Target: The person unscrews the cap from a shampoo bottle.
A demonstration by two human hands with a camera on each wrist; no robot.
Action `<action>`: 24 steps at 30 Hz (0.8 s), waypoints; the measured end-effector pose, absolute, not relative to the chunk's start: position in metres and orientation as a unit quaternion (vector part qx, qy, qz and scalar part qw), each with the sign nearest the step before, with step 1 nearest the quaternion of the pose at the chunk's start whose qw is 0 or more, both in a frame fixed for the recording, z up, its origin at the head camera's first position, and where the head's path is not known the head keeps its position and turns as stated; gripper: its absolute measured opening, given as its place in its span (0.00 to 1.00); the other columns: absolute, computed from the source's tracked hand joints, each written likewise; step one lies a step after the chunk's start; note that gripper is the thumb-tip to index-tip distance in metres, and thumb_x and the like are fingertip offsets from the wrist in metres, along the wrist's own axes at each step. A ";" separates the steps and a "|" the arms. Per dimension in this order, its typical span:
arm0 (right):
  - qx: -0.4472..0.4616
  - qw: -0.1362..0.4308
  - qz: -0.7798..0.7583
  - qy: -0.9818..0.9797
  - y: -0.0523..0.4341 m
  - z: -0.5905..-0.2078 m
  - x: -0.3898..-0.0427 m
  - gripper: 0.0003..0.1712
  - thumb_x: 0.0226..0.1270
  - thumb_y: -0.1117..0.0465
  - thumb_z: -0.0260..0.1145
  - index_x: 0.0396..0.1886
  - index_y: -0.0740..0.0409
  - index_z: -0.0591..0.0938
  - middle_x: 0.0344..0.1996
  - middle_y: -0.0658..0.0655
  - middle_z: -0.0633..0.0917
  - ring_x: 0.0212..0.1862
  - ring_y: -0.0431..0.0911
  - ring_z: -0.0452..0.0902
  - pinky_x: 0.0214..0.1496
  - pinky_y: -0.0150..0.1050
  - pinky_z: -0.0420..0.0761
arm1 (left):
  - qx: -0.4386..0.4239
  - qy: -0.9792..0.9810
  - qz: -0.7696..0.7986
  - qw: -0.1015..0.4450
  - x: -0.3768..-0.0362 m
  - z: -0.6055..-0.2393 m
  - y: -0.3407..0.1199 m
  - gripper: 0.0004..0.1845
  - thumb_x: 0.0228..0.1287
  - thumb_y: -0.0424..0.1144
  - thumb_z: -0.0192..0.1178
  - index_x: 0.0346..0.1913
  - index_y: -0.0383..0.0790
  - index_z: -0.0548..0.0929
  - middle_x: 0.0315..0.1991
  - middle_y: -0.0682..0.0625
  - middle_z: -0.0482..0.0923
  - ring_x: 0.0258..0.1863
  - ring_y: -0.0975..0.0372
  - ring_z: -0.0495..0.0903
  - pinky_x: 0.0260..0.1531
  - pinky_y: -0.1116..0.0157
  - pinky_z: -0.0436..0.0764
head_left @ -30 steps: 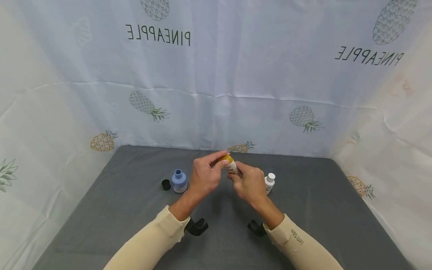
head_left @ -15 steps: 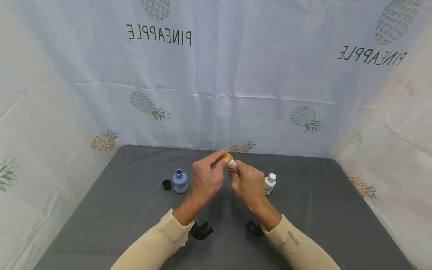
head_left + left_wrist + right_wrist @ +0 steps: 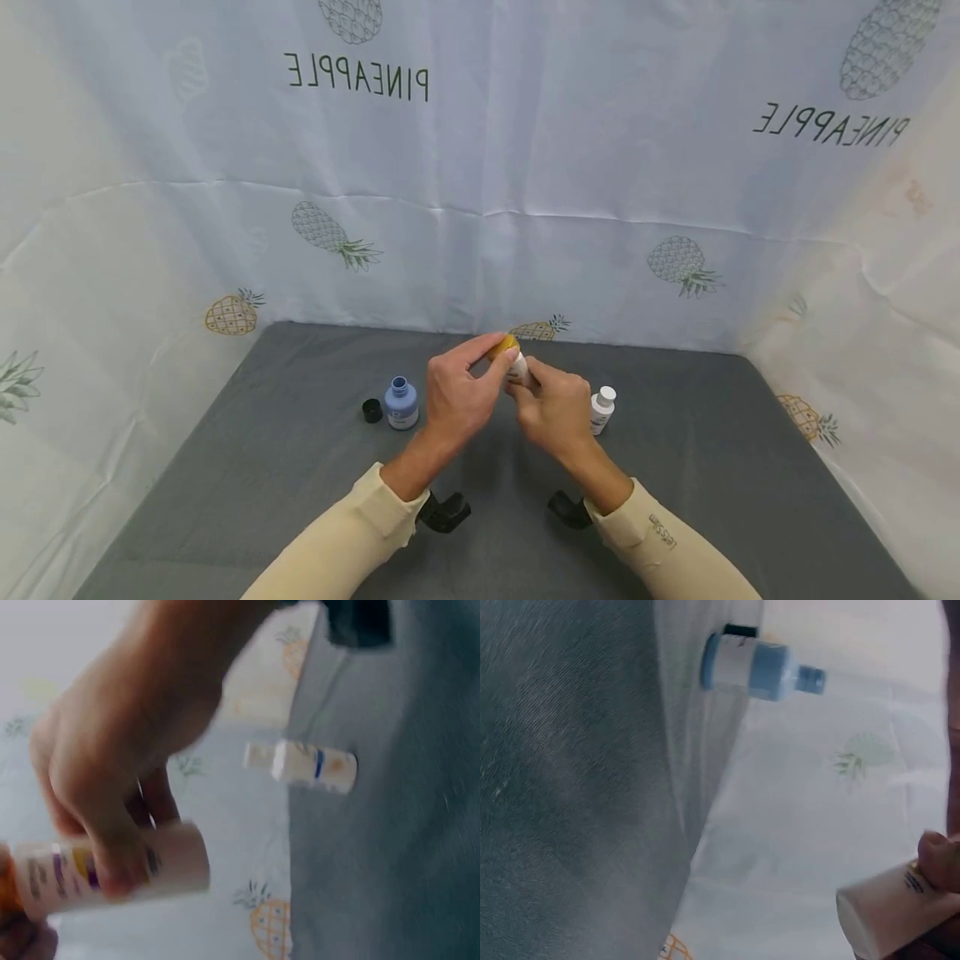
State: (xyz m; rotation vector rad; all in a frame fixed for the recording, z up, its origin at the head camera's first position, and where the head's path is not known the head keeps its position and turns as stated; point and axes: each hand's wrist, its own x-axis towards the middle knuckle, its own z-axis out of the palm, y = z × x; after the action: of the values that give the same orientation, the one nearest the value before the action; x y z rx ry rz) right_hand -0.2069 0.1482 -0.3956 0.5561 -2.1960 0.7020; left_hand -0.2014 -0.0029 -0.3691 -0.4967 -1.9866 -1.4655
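Both hands meet over the middle of the table around a small white bottle (image 3: 520, 370) with a yellow-orange cap (image 3: 504, 345). My left hand (image 3: 461, 393) pinches the cap between thumb and fingers. My right hand (image 3: 557, 410) grips the bottle's body, which tilts with its cap up and to the left. Printed label text shows on the bottle (image 3: 176, 866) in the left wrist view, where the cap (image 3: 7, 885) is cut by the frame edge. The right wrist view shows the flat base end of the bottle (image 3: 877, 915) and the right thumb (image 3: 939, 859).
On the grey table (image 3: 285, 467), left of the hands, stands an uncapped blue bottle (image 3: 402, 408) with a black cap (image 3: 372, 410) beside it. A second white bottle (image 3: 602, 408), capped, stands just right of the right hand. White pineapple-print curtains (image 3: 480, 167) enclose the table's back and sides.
The left thumb has moved up and right across the cap, and the cap's visible side has turned with it. The right hand keeps its grip on the bottle. The standing bottles have not moved.
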 end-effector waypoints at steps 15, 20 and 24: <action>0.272 0.153 0.397 -0.863 0.173 -0.370 -0.200 0.18 0.55 0.64 0.83 0.46 0.59 0.92 0.34 0.53 0.93 0.35 0.42 0.92 0.39 0.34 0.90 | -0.449 -0.684 -0.570 0.075 -0.221 -0.356 -0.048 0.25 0.68 0.22 0.64 0.68 0.24 0.77 0.69 0.31 0.77 0.69 0.44 0.78 0.64 0.57 0.82; 0.261 0.182 0.386 -0.866 0.169 -0.371 -0.198 0.19 0.53 0.66 0.83 0.47 0.61 0.91 0.33 0.55 0.93 0.35 0.45 0.92 0.36 0.36 0.90 | -0.441 -0.680 -0.580 0.080 -0.221 -0.358 -0.047 0.24 0.67 0.21 0.64 0.66 0.23 0.78 0.67 0.30 0.78 0.69 0.43 0.78 0.62 0.59 0.83; 0.254 0.210 0.372 -0.868 0.166 -0.372 -0.196 0.20 0.51 0.66 0.84 0.46 0.61 0.92 0.32 0.57 0.93 0.35 0.47 0.93 0.35 0.41 0.90 | -0.422 -0.685 -0.587 0.086 -0.220 -0.361 -0.046 0.24 0.67 0.21 0.64 0.65 0.24 0.79 0.66 0.31 0.79 0.67 0.43 0.79 0.61 0.61 0.84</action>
State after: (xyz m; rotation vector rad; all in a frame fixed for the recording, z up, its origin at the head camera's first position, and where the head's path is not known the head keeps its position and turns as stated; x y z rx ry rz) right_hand -0.1959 0.1660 -0.3724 0.7076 -2.4137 1.0333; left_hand -0.2204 -0.0457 -0.3612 -1.2588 -2.0424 -1.7506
